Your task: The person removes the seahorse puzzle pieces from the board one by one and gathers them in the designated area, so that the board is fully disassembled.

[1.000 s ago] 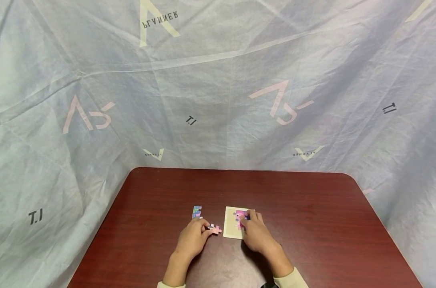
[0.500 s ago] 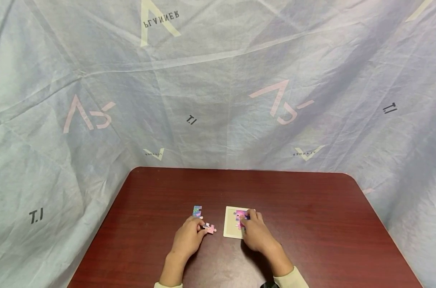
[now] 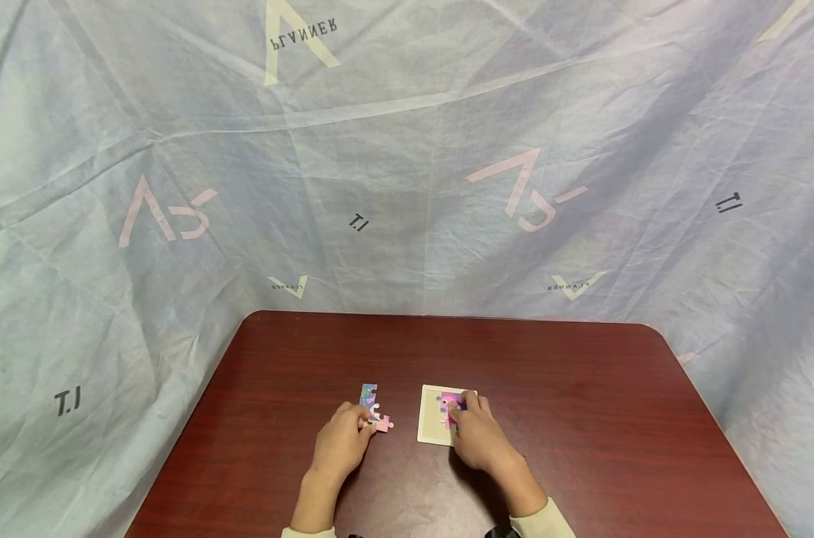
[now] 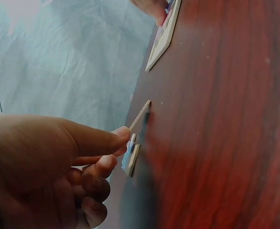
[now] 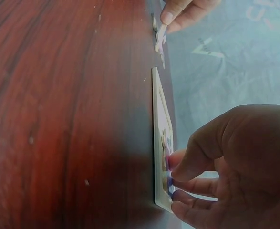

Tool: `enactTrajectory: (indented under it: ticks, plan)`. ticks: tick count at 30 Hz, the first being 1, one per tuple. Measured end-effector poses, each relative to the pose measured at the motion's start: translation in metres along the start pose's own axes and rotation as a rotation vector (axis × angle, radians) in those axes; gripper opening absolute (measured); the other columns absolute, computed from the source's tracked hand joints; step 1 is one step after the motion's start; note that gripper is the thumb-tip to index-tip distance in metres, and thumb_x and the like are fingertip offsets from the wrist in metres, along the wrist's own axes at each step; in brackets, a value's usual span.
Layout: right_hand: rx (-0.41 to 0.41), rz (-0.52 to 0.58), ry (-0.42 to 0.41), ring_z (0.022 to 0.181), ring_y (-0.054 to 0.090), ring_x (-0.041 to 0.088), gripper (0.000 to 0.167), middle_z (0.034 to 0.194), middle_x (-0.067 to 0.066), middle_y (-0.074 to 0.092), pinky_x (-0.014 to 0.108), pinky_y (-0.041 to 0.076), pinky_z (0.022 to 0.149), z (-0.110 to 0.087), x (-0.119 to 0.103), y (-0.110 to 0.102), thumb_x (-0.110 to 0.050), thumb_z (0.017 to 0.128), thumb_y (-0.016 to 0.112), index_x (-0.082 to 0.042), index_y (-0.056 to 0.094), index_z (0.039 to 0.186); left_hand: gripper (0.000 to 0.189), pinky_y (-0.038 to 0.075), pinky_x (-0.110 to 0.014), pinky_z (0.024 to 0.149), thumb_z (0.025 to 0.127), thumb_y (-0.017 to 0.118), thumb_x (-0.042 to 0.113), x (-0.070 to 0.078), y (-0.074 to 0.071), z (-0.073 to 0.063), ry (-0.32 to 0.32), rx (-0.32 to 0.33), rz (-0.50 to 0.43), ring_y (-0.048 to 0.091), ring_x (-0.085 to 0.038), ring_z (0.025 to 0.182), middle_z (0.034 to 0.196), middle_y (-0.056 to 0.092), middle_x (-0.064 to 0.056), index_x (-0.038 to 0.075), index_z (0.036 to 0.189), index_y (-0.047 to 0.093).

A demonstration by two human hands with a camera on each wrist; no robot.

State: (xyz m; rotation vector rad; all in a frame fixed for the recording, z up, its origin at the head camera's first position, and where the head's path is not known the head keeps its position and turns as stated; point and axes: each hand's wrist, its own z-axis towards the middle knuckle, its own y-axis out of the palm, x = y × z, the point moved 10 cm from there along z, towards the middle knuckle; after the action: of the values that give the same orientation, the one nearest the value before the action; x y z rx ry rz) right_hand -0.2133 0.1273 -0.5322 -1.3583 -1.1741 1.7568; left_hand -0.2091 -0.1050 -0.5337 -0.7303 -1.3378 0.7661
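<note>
My left hand (image 3: 340, 441) pinches a pink jigsaw puzzle piece (image 3: 383, 424) between thumb and forefinger. In the left wrist view this piece (image 4: 140, 116) appears edge-on, tilted over the table. Just beyond it lies a blue, patterned puzzle piece (image 3: 368, 393), partly overlapped by the hand in the head view. My right hand (image 3: 481, 433) rests its fingertips on the pink and purple pieces (image 3: 445, 403) set in a square cream puzzle tray (image 3: 428, 433). The right wrist view shows those fingers bent down onto the pieces inside the tray's raised rim (image 5: 156, 143); they hide the tray's right part.
The dark red wooden table (image 3: 548, 373) carries the tray and loose pieces near its middle. Grey printed cloth (image 3: 407, 187) hangs behind the table and along its sides.
The left hand has drawn back to the left with the pink puzzle piece, away from the tray and closer to the blue piece. The right hand stays in place on the tray.
</note>
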Motion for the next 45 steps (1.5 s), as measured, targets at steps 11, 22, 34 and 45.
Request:
enactTrajectory:
  ticks: [11, 22, 34, 45]
  plan:
    - [0.005, -0.020, -0.005, 0.122, 0.052, 0.043, 0.041, 0.130, 0.022, 0.056, 0.054, 0.050, 0.104, -0.0013, -0.0044, -0.0024, 0.002, 0.084, 0.065, 0.005, 0.073, 0.124, 0.015, 0.042, -0.033, 0.060, 0.087, 0.083, 0.018, -0.0034, 0.0024, 0.0007, 0.010, 0.003, 0.011, 0.052, -0.011, 0.069, 0.081, 0.053, 0.003, 0.011, 0.095, 0.073]
    - [0.021, -0.044, -0.012, 0.119, 0.053, 0.041, 0.041, 0.128, 0.019, 0.057, 0.053, 0.051, 0.102, -0.0025, -0.0082, -0.0052, 0.002, 0.084, 0.064, 0.004, 0.074, 0.124, 0.026, 0.051, -0.040, 0.064, 0.085, 0.086, 0.018, -0.0082, 0.0028, 0.0029, -0.010, 0.032, -0.002, 0.062, -0.014, 0.077, 0.092, 0.067, -0.003, 0.008, 0.107, 0.075]
    - [0.020, -0.032, -0.014, 0.119, 0.053, 0.040, 0.042, 0.127, 0.018, 0.057, 0.053, 0.050, 0.102, -0.0025, -0.0069, -0.0047, 0.002, 0.082, 0.065, 0.004, 0.074, 0.123, 0.012, 0.049, -0.039, 0.058, 0.086, 0.083, 0.019, -0.0089, 0.0027, 0.0031, -0.036, 0.059, 0.032, 0.062, -0.014, 0.067, 0.088, 0.062, -0.001, 0.015, 0.092, 0.074]
    - [0.039, -0.048, -0.022, 0.116, 0.054, 0.038, 0.035, 0.125, 0.018, 0.061, 0.052, 0.050, 0.102, -0.0031, -0.0079, -0.0045, 0.001, 0.088, 0.064, 0.005, 0.074, 0.121, 0.012, 0.055, -0.045, 0.063, 0.085, 0.083, 0.018, -0.0070, 0.0023, 0.0032, -0.028, 0.091, 0.044, 0.071, -0.023, 0.074, 0.093, 0.063, -0.003, 0.015, 0.090, 0.073]
